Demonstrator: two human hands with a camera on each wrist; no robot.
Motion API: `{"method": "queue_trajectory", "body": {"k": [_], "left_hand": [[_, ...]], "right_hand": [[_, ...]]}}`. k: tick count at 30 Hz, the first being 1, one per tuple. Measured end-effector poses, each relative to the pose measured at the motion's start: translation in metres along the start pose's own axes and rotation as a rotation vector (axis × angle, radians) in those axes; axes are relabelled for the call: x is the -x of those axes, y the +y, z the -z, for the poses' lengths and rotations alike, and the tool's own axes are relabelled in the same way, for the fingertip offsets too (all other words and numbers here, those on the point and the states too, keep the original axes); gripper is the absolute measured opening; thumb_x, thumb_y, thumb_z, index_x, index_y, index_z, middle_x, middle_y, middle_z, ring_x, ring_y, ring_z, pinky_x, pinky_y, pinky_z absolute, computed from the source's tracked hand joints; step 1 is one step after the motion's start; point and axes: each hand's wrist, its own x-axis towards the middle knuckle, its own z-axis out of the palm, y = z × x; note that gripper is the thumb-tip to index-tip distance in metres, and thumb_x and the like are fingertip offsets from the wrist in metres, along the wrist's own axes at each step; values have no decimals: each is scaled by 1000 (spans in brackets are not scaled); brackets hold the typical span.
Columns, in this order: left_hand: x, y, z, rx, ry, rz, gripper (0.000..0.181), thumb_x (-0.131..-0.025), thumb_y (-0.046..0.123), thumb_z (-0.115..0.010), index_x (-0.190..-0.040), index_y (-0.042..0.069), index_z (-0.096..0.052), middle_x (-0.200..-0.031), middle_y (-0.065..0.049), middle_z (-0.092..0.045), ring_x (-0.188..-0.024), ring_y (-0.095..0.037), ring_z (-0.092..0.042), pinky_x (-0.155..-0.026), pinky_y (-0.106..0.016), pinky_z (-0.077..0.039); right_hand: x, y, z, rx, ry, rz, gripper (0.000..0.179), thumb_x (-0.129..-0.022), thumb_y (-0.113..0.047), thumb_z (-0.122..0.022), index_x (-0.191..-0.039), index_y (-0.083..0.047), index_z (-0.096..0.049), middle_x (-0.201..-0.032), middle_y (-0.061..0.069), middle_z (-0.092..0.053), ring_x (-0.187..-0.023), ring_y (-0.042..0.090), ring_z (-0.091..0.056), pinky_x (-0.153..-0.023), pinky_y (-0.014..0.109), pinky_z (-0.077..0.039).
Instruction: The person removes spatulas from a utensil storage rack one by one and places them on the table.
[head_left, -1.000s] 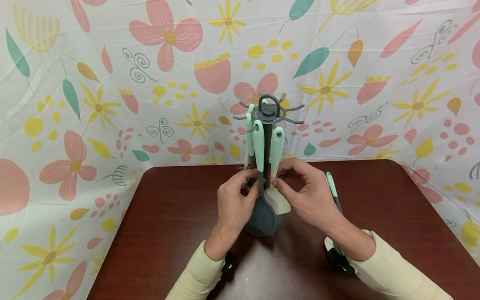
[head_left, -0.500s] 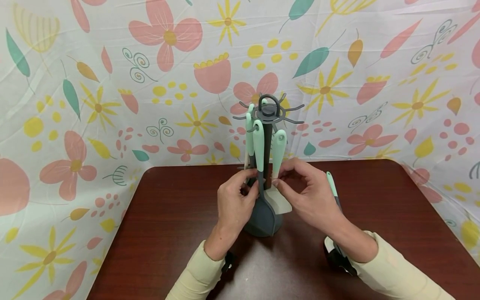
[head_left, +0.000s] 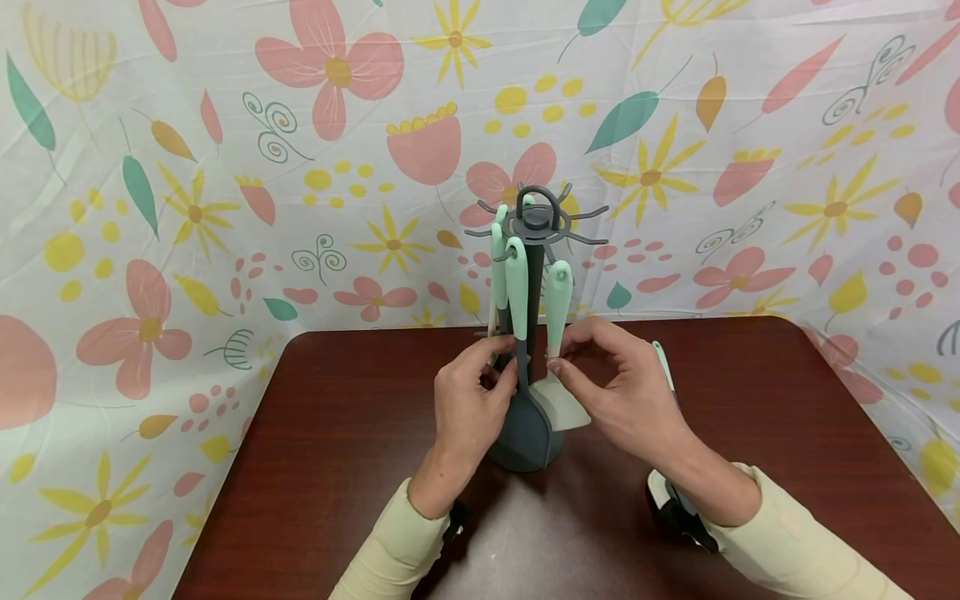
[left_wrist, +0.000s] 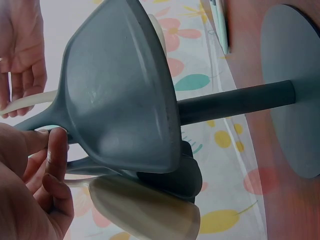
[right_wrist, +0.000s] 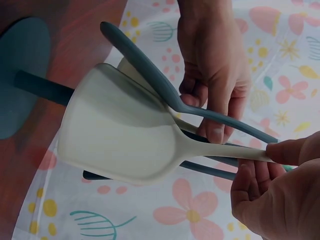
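A dark grey utensil stand with a ring of hooks stands upright on the table. My left hand pinches the shaft of a dark grey turner, whose mint handle hangs at the stand's front. On the right side, my right hand pinches the shaft of a cream turner between thumb and fingers. Its mint handle points up, with the end just below the hooks; I cannot tell whether it touches one. The cream blade sits partly behind the grey one.
More mint-handled utensils hang at the stand's left, among them a cream-headed one. Another mint-handled utensil lies on the brown table, partly hidden by my right arm. A flowered cloth rises behind the table.
The cream turner has moved slightly down and to the right with my right hand, its handle end dropping lower below the hooks. My left hand has stayed in place.
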Motion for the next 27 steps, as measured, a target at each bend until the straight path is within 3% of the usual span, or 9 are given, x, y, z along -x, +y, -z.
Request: {"method": "queue_trajectory", "body": {"k": [17, 23, 27], "left_hand": [[1, 0, 0, -2, -11, 20, 21, -100, 10, -74, -120, 15, -78, -110, 1, -78, -65, -7, -66, -59, -21, -55], [1, 0, 0, 8, -12, 27, 21, -100, 12, -75, -120, 16, -78, -109, 2, -78, -65, -6, -65, -59, -21, -55], [1, 0, 0, 13, -12, 32, 21, -100, 13, -76, -121, 17, -78, -110, 2, -78, -65, -6, -66, -60, -21, -55]], "right_hand": [[7, -2, 10, 43, 34, -2, 25, -91, 8, -78, -104, -13, -73, -97, -2, -75, -83, 14, -72, -76, 22, -59], [13, -3, 18, 75, 53, -43, 27, -91, 7, -78, -104, -16, -73, -98, -1, -74, -83, 14, -72, -75, 20, -58], [16, -3, 24, 62, 67, -78, 27, -91, 8, -78, -105, -15, -74, -97, 6, -75, -82, 15, -71, -69, 19, -55]]}}
